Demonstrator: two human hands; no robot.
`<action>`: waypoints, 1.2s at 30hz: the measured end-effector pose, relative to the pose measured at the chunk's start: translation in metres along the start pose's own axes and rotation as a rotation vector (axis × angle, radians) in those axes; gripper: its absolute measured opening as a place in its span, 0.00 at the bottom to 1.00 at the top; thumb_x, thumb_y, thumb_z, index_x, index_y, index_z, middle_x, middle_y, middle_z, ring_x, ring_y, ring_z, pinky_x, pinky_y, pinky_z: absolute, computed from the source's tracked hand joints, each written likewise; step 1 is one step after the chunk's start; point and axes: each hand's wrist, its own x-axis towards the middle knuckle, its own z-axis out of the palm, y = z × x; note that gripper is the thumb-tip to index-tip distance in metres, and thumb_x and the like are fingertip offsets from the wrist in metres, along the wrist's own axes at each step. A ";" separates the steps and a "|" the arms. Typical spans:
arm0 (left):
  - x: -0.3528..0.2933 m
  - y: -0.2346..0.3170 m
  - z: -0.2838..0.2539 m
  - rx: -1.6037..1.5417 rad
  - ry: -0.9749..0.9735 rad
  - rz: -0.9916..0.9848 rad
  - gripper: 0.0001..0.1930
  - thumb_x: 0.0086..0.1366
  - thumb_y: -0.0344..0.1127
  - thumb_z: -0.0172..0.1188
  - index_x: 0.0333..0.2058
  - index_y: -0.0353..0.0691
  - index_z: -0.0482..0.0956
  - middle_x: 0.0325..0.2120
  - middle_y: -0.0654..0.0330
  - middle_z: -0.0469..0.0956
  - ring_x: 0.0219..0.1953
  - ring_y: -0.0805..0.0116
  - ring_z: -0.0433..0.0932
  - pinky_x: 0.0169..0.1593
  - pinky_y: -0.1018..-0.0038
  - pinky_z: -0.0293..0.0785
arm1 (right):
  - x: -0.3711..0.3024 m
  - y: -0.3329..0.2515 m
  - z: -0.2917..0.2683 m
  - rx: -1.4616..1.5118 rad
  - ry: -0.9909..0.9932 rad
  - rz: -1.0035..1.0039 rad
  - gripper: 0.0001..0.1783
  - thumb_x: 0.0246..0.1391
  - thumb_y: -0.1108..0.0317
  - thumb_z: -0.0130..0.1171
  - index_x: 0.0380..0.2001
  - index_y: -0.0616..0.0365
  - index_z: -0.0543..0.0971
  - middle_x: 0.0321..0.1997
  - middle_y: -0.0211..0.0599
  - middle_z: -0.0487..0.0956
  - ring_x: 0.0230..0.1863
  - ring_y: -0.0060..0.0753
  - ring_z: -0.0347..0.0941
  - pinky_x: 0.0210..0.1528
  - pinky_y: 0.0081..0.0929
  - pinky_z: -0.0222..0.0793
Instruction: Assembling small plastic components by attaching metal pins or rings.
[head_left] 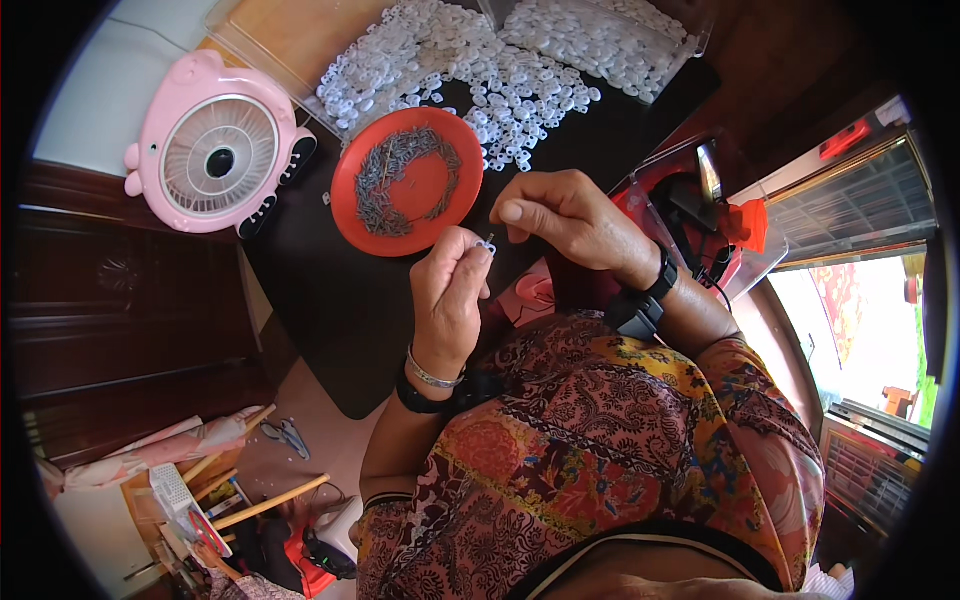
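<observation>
Between thumb and forefinger of my left hand (450,295) is a small white plastic clip (486,246), with a thin metal nail (492,238) apparently standing in it. My right hand (570,222) is just to the right and slightly higher, its fingers curled and pinched close to the clip. Whether its fingertips hold anything is hidden. Beyond my left hand sits a red round plate (408,188) with many loose grey nails (375,195) around its inside. Behind the plate a large heap of similar white clips (405,62) spreads over the far part of the table.
The black tabletop (325,300) lies under the plate. A pink animal-shaped fan (217,155) stands at the left. At the back right, a clear box (650,88) holds more white clips. Another clear bin with an orange item (745,225) and dark cables is beside my right forearm.
</observation>
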 end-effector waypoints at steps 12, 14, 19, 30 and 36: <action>-0.005 -0.006 0.003 0.020 -0.051 -0.053 0.09 0.66 0.32 0.48 0.28 0.33 0.69 0.17 0.67 0.64 0.19 0.81 0.61 0.23 0.82 0.58 | -0.007 0.007 0.014 -0.104 0.041 -0.151 0.06 0.54 0.71 0.59 0.30 0.63 0.76 0.24 0.34 0.76 0.26 0.22 0.72 0.28 0.23 0.68; -0.006 -0.006 0.004 0.020 -0.062 -0.041 0.09 0.66 0.32 0.48 0.28 0.34 0.69 0.17 0.67 0.64 0.19 0.81 0.61 0.23 0.82 0.58 | -0.009 0.004 0.015 -0.143 0.054 -0.149 0.06 0.54 0.71 0.59 0.29 0.63 0.76 0.23 0.35 0.76 0.26 0.23 0.72 0.28 0.23 0.68; -0.004 -0.006 0.006 0.017 -0.038 -0.015 0.09 0.65 0.32 0.49 0.27 0.35 0.68 0.16 0.67 0.64 0.18 0.82 0.62 0.23 0.82 0.58 | -0.009 0.002 0.012 -0.141 0.044 -0.126 0.08 0.55 0.68 0.59 0.30 0.64 0.77 0.24 0.37 0.77 0.27 0.25 0.73 0.29 0.25 0.68; -0.005 -0.008 -0.001 -0.129 0.027 -0.027 0.09 0.64 0.30 0.50 0.24 0.36 0.67 0.15 0.68 0.64 0.17 0.82 0.61 0.22 0.83 0.57 | 0.071 0.053 -0.088 -0.909 0.330 -0.024 0.13 0.49 0.58 0.57 0.30 0.56 0.81 0.29 0.41 0.80 0.33 0.44 0.77 0.36 0.36 0.71; -0.009 -0.007 -0.005 -0.116 0.029 -0.014 0.09 0.64 0.29 0.49 0.24 0.36 0.67 0.16 0.68 0.64 0.17 0.83 0.61 0.22 0.83 0.57 | 0.091 0.074 -0.085 -1.075 0.304 -0.044 0.13 0.44 0.57 0.59 0.29 0.55 0.80 0.29 0.39 0.80 0.33 0.44 0.77 0.37 0.36 0.72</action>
